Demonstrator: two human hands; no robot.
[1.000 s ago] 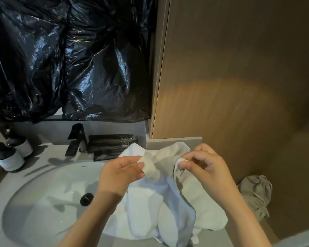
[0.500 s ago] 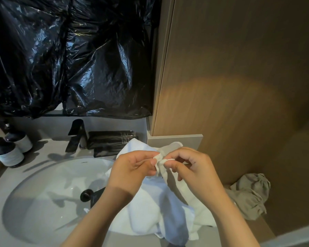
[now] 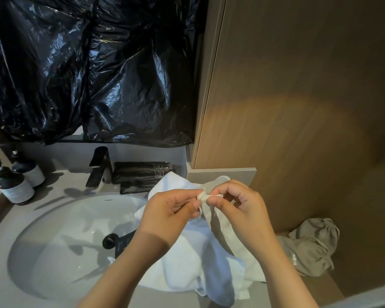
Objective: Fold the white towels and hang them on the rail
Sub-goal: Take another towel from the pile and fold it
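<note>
No wording can be read: faint white print is seen on the grey pouch, the black packets and the basin rim, all too blurred.

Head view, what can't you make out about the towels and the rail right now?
- The rail: nowhere in the head view.
- The white towel: one or several, unclear; bunched, partly covered by the left hand and right hand, which pinch one corner.
- Wall above the sink: hidden by black plastic sheeting.
- Label on the dark tubes: too small to read.
</note>
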